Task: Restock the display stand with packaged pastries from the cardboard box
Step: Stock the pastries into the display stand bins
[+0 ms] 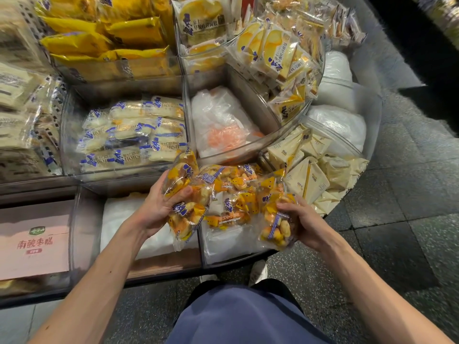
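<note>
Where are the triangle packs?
In the head view, the triangle packs lie in a clear bin on the right, just right of the orange bun bags that the left hand and right hand grip.

One head-worn wide-angle camera looks forward and steeply down, close above the display stand (85, 227) and floor (397, 244)

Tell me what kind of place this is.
Probably a shop's snack section: a tiered stand of clear bins holds stacks of identical blue-and-white bread packets and yellow packets, and the left hand and right hand hold orange pastry packets over it.
</note>
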